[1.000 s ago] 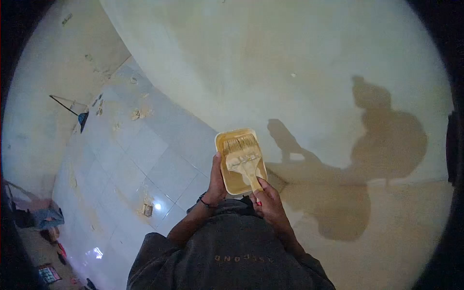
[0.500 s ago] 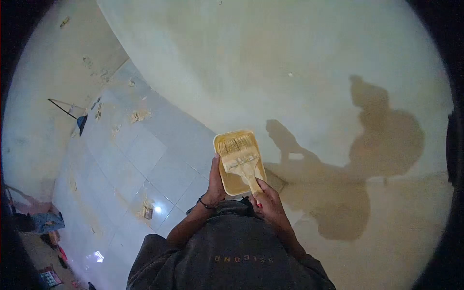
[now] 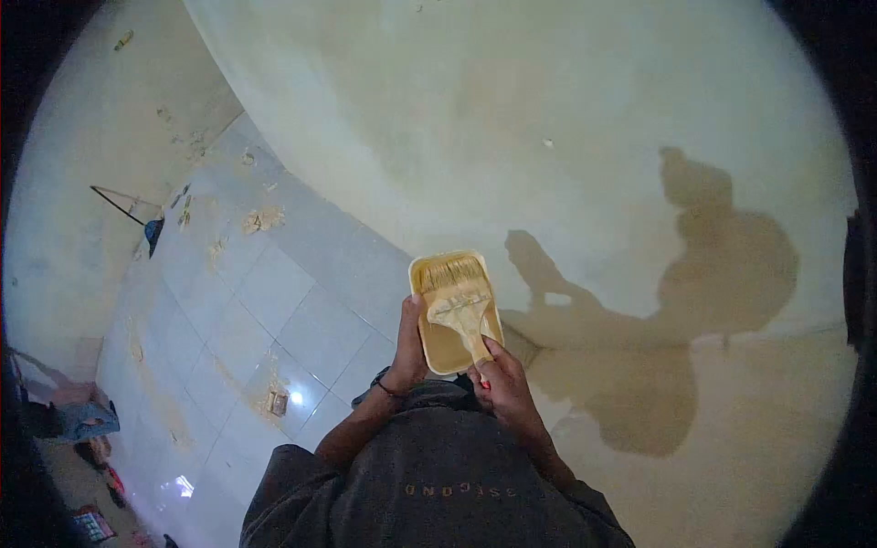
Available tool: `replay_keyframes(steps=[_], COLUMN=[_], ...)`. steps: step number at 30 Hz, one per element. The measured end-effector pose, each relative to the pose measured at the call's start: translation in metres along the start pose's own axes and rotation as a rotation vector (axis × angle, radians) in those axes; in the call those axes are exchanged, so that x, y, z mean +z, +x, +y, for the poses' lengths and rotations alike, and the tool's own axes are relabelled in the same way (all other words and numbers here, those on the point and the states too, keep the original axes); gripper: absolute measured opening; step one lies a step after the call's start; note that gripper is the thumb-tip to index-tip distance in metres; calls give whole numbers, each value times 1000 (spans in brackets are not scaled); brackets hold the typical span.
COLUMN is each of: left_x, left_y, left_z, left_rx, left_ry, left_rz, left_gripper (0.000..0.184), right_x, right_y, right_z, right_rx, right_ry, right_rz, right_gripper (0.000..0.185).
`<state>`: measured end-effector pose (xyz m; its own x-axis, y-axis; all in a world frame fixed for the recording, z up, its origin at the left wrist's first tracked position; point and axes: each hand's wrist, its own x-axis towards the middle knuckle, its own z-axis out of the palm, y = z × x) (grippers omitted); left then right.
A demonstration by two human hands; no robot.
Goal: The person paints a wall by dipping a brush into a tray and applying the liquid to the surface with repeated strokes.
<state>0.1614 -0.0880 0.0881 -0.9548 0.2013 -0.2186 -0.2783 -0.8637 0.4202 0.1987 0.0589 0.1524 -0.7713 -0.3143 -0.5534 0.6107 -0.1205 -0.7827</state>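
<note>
My left hand (image 3: 410, 342) grips the left side of a yellowish rectangular tub (image 3: 494, 320) that holds cream-coloured paint. Closed around the handle of a wide paintbrush (image 3: 464, 312) is my right hand (image 3: 504, 374). The brush lies over the tub, its paint-coated bristles toward the far rim and its handle slanting down to the right. Paint also coats the metal band and much of the handle. Something small and red shows by the right fingers; I cannot make out what it is.
A pale wall (image 3: 438, 119) rises ahead and to the right, with shadows on it. Paint-like scraps (image 3: 264, 220) and a small block-like object (image 3: 278, 402) lie on the tiled floor (image 3: 301, 320). A long-handled dustpan-like item (image 3: 153, 236) leans at the left wall; cloth items (image 3: 87, 418) lie lower left.
The tub and brush have shifted slightly downward, and the tub sits a little more upright in view. Both hands keep their hold.
</note>
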Motion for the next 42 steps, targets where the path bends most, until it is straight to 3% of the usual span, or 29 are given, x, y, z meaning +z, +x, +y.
replay_keyframes(steps=[3, 5, 6, 9, 11, 15, 17, 26, 30, 35, 39, 41, 42], left_x=[-26, -28, -27, -22, -23, -29, -21, -1, -25, -20, -1, 9, 8], left_y=[3, 1, 1, 0, -2, -2, -6, -9, -5, -9, -38, -57, -67], left_z=[-10, -12, -11, -8, -7, -10, -7, 5, 5, 19, 52, 66, 72], left_rx=[62, 70, 68, 51, 47, 40, 42, -1, -29, -66, -136, -127, -158], left_ry=[164, 58, 58, 63, 230, 211, 92, 122, 91, 136, 169, 177, 192], left_rz=[81, 126, 125, 115, 89, 91, 100, 39, 89, 79, 43, 38, 12], left_gripper=[58, 39, 39, 41, 60, 60, 43, 50, 54, 54, 53, 53, 53], right_x=[2, 8, 7, 4, 8, 11, 10, 15, 22, 31, 45, 53, 53], right_y=[4, 0, 1, 3, -4, -4, -5, -4, 0, -13, -18, -22, -27], right_z=[7, 1, 3, 6, -4, -4, -3, -1, 15, -4, -8, -9, -9], right_rx=[-75, -55, -55, -67, -65, -86, -68, -112, -209, -99, -120, -266, -220], right_ry=[20, 74, 74, 97, 61, 116, 205, 85, 61, 118, 268, 208, 199], right_rz=[7, 29, 30, 9, 3, -7, -43, 39, 98, 83, 136, 331, 375], right_gripper=[41, 42, 42, 43, 40, 41, 44, 44, 41, 43, 41, 39, 37])
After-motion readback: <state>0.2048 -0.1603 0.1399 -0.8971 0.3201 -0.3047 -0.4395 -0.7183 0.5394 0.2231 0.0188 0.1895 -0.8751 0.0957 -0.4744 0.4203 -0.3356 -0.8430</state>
